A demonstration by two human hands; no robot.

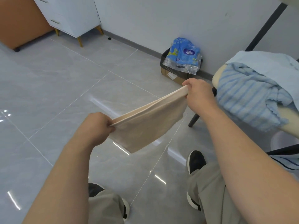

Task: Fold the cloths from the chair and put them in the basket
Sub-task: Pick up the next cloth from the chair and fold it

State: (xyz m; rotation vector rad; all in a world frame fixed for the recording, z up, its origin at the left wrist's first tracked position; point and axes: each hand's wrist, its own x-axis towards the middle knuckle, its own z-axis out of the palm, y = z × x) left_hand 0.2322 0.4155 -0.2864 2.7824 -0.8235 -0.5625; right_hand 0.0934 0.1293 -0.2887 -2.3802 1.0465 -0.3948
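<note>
A beige cloth (145,125) hangs doubled over in the air above the floor, stretched between both hands. My left hand (95,126) grips its near corner, and my right hand (199,92) grips the far corner by the chair. On the chair (216,78) at the right lie a blue striped cloth (246,101) and a pale blue cloth (265,62). A white round object (281,141), partly hidden under the chair, could be the basket; I cannot tell.
A cardboard box (174,75) with a blue plastic pack (184,54) stands by the wall. A white drawer cabinet (69,15) and a brown panel (21,21) stand at the back left. My feet in black shoes (195,160) are on the grey tiles (56,88).
</note>
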